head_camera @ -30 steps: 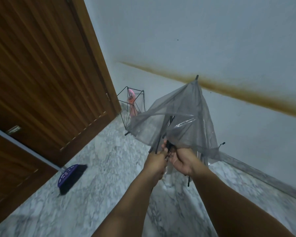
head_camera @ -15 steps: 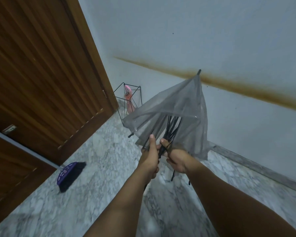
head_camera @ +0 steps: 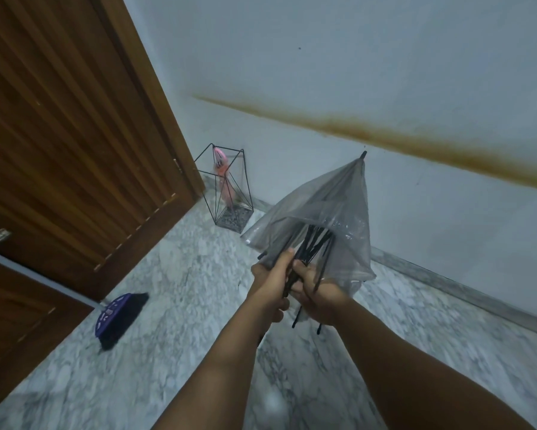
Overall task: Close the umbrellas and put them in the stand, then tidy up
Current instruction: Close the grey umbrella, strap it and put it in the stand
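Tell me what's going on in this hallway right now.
A person is folding a clear grey umbrella, both hands at its bunched black ribs: left hand, right hand. Its canopy is only partly collapsed. The wire umbrella stand by the door already holds a pink umbrella. A purple broom head lies on the marble floor.
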